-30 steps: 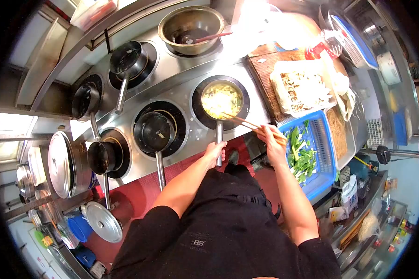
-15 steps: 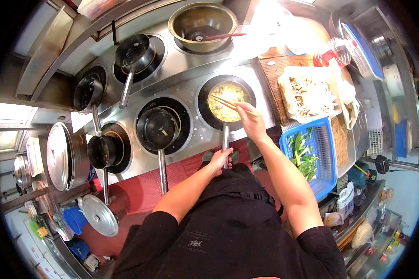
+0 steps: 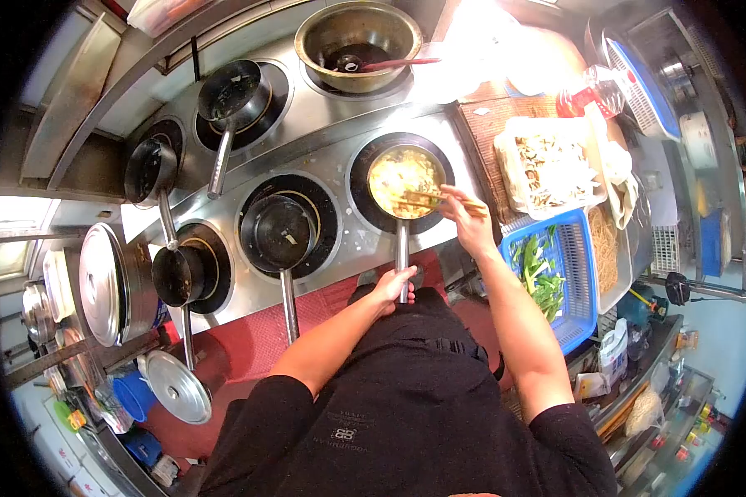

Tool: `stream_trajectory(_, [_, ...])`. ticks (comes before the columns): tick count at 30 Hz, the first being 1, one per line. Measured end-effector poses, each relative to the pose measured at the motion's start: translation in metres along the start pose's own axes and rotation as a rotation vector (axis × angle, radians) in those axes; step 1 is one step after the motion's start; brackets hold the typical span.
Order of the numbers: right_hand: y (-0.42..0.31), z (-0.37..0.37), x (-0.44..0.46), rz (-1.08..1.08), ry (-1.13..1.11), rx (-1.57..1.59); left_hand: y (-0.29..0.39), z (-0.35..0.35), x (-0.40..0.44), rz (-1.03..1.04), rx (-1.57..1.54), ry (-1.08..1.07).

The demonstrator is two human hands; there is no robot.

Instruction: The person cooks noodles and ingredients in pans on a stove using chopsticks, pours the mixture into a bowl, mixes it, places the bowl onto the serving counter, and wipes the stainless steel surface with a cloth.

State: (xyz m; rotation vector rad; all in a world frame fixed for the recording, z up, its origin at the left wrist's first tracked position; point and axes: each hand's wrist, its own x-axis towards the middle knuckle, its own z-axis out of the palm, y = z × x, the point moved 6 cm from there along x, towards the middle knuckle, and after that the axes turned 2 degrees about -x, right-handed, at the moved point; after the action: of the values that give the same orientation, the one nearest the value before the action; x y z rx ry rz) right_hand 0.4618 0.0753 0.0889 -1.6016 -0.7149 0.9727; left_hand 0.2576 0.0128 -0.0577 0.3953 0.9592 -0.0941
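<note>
A small saucepan of pale yellow food in liquid sits on the front right burner. My left hand is closed round its long metal handle. Above the pan's right edge, my right hand grips a pair of wooden chopsticks, their tips down in the yellow food. What exactly the food is, I cannot make out. Just right of my right forearm stands a blue plastic basket holding cut green leaves.
Several dark pans, including one pan left of mine, rest on other burners with handles sticking out. A large metal bowl with a red-handled utensil stands behind. Right lie a tub of sliced mushroom-like pieces and brown noodles.
My right hand has moved a little right and toward me, and the chopsticks have swung from the pan's upper left to its lower right. My left hand keeps hold of the handle.
</note>
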Motion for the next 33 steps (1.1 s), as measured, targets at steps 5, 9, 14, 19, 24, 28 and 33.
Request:
stream_trajectory(5, [0.003, -0.005, 0.016, -0.112, 0.226, 0.172, 0.003, 0.002, -0.007, -0.018, 0.000, 0.014])
stream_trajectory(9, [0.011, 0.021, 0.013, -0.109, 0.134, 0.126, 0.003, 0.003, -0.006, -0.024, 0.014, 0.028])
stream_trajectory(14, [0.001, -0.001, -0.019, -0.002, -0.051, 0.009, 0.001, -0.001, -0.003, -0.029, 0.009, 0.004])
stream_trajectory(19, [-0.016, -0.042, -0.018, -0.029, 0.106, -0.168, 0.003, -0.001, -0.006, -0.027, 0.014, 0.007])
stream_trajectory(24, [-0.018, 0.030, -0.006, -0.224, -0.102, -0.184, 0.002, 0.001, -0.005, -0.025, 0.017, 0.005])
stream_trajectory(28, [-0.046, 0.029, 0.028, -0.478, 0.106, -0.436, 0.002, 0.001, -0.005, -0.022, -0.007, 0.005])
stream_trajectory(33, [-0.048, -0.039, 0.034, -0.178, 0.035, -0.314, 0.002, 0.001, -0.005, -0.012, -0.026, 0.015])
